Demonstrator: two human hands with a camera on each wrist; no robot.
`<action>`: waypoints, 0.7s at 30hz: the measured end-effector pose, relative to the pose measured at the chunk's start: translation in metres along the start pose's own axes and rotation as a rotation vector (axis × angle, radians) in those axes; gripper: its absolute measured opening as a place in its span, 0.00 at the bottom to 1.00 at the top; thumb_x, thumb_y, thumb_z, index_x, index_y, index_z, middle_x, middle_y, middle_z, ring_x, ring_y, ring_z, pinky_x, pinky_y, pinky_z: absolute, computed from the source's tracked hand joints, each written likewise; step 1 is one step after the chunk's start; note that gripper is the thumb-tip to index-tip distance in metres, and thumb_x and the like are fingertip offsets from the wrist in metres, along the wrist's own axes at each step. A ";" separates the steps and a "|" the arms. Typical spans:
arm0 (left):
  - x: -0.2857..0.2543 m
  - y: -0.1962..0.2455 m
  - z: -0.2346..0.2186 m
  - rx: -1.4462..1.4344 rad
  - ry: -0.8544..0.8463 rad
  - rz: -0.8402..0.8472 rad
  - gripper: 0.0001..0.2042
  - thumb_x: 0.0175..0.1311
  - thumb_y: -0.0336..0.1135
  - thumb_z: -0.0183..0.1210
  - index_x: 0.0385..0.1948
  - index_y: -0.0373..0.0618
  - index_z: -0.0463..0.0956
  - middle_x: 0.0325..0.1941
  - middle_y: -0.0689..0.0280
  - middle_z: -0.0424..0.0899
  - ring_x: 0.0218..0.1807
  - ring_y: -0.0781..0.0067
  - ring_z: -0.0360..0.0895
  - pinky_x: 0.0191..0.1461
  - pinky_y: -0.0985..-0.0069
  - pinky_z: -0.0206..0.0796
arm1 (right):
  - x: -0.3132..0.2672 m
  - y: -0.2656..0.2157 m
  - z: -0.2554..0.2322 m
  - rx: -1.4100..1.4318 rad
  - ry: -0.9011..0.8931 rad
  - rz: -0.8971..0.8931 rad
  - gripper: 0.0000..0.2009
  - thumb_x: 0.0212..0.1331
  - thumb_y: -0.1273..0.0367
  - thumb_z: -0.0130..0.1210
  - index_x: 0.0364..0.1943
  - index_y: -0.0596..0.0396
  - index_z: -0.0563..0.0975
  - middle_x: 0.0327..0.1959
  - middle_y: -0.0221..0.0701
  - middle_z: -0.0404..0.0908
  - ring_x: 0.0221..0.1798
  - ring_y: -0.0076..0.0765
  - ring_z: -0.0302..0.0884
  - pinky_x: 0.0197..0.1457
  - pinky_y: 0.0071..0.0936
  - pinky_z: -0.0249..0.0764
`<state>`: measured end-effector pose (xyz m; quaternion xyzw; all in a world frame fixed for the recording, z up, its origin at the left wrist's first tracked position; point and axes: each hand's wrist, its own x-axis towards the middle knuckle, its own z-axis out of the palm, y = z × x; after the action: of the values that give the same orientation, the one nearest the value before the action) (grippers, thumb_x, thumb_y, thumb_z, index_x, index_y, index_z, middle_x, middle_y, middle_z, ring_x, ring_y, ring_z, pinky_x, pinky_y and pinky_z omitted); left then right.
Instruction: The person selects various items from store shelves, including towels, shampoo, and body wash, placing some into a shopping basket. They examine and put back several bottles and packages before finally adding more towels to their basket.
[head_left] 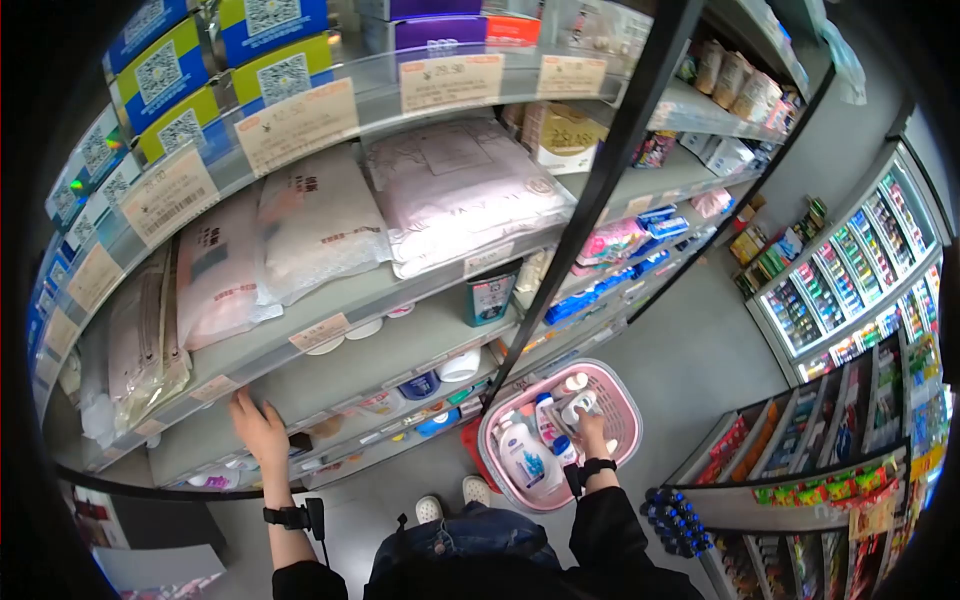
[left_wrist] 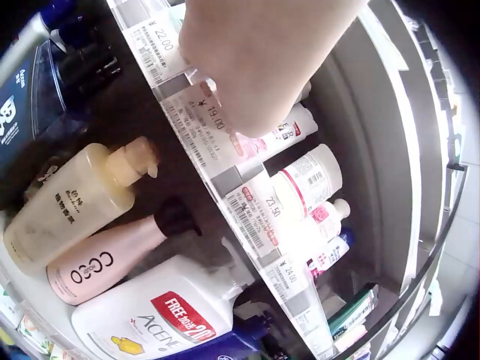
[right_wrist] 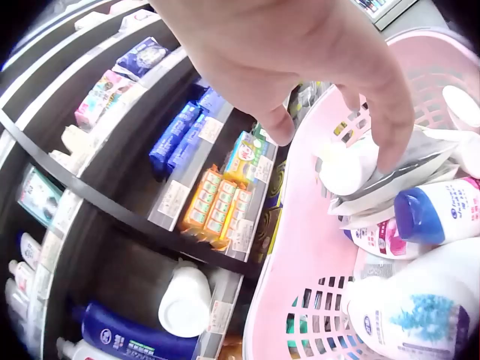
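Risk noted: my right hand (head_left: 590, 428) presses straight fingers onto a flat grey pouch (right_wrist: 397, 176) lying over loose bottles in the pink basket (head_left: 622, 400). That footing looks unsteady to me; a push could slide the pouch onto the white bottle with the blue cap (right_wrist: 439, 214). The pouch lies directly under my fingertips, touched, not gripped. My left hand (head_left: 258, 428) rests at the shelf edge, against the price labels (left_wrist: 247, 210); whether its fingers are curled, I cannot tell. It holds nothing visible.

Grey shelves (head_left: 400, 345) with price labels lined a shop aisle. The floor (head_left: 690, 370) was grey. Lit drink coolers (head_left: 850, 280) stood opposite.
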<state>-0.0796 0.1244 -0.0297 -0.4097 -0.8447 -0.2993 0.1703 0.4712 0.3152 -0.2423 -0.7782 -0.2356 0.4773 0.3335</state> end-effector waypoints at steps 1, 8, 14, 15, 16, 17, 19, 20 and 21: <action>0.001 0.003 -0.001 0.008 -0.012 -0.009 0.23 0.55 0.25 0.52 0.55 0.35 0.64 0.56 0.42 0.66 0.57 0.38 0.64 0.60 0.54 0.58 | 0.025 0.007 0.009 -0.051 0.010 -0.004 0.32 0.46 0.57 0.64 0.52 0.64 0.69 0.39 0.44 0.78 0.29 0.47 0.78 0.24 0.41 0.74; 0.002 0.007 -0.004 0.006 -0.019 -0.022 0.24 0.53 0.24 0.51 0.56 0.31 0.62 0.54 0.40 0.66 0.53 0.35 0.65 0.58 0.54 0.59 | 0.049 0.014 0.031 0.005 0.088 0.061 0.22 0.50 0.68 0.62 0.49 0.58 0.71 0.45 0.42 0.77 0.43 0.48 0.80 0.30 0.46 0.79; 0.002 0.010 -0.005 0.001 -0.014 -0.027 0.26 0.52 0.24 0.52 0.57 0.31 0.61 0.54 0.40 0.66 0.54 0.35 0.64 0.59 0.53 0.58 | 0.056 0.030 0.000 0.174 -0.233 0.116 0.21 0.49 0.66 0.64 0.48 0.51 0.71 0.40 0.34 0.76 0.40 0.39 0.76 0.32 0.37 0.73; 0.002 0.010 -0.006 0.001 -0.018 -0.026 0.26 0.52 0.24 0.52 0.57 0.31 0.61 0.54 0.40 0.66 0.54 0.35 0.64 0.59 0.53 0.58 | 0.050 0.029 -0.004 0.171 -0.240 0.162 0.19 0.49 0.65 0.64 0.46 0.52 0.72 0.39 0.34 0.76 0.39 0.39 0.76 0.32 0.36 0.73; 0.002 0.010 -0.006 0.008 -0.011 -0.024 0.26 0.53 0.24 0.52 0.57 0.31 0.61 0.55 0.40 0.65 0.55 0.36 0.64 0.59 0.54 0.58 | 0.043 0.029 -0.007 0.170 -0.245 0.208 0.18 0.50 0.65 0.64 0.44 0.52 0.73 0.37 0.34 0.77 0.38 0.38 0.76 0.31 0.35 0.73; 0.001 0.011 -0.005 0.013 -0.004 -0.022 0.26 0.53 0.24 0.52 0.58 0.31 0.60 0.56 0.40 0.65 0.56 0.36 0.63 0.60 0.54 0.57 | 0.038 0.036 -0.009 0.187 -0.252 0.184 0.13 0.49 0.64 0.63 0.39 0.50 0.75 0.30 0.29 0.77 0.32 0.33 0.77 0.23 0.28 0.67; -0.001 0.005 0.000 -0.005 0.012 -0.036 0.25 0.53 0.23 0.51 0.57 0.35 0.63 0.56 0.43 0.66 0.57 0.38 0.64 0.61 0.55 0.57 | 0.029 0.046 -0.013 0.142 -0.366 0.253 0.12 0.49 0.64 0.62 0.38 0.48 0.76 0.29 0.26 0.78 0.30 0.30 0.76 0.24 0.25 0.64; -0.002 0.003 0.003 -0.019 0.030 -0.053 0.24 0.53 0.22 0.51 0.56 0.40 0.65 0.56 0.46 0.67 0.58 0.41 0.64 0.61 0.56 0.56 | 0.020 0.056 -0.018 0.238 -0.517 0.196 0.14 0.49 0.63 0.63 0.41 0.48 0.77 0.29 0.24 0.78 0.30 0.27 0.76 0.27 0.24 0.64; -0.002 0.002 0.003 -0.027 0.025 -0.048 0.24 0.53 0.22 0.51 0.56 0.40 0.65 0.56 0.46 0.67 0.58 0.41 0.64 0.61 0.56 0.56 | 0.003 0.057 -0.023 0.226 -0.557 0.179 0.16 0.49 0.62 0.64 0.42 0.49 0.77 0.31 0.25 0.80 0.32 0.26 0.76 0.29 0.23 0.64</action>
<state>-0.0766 0.1261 -0.0320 -0.3879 -0.8480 -0.3197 0.1681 0.4956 0.2725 -0.2796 -0.5932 -0.1939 0.7227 0.2970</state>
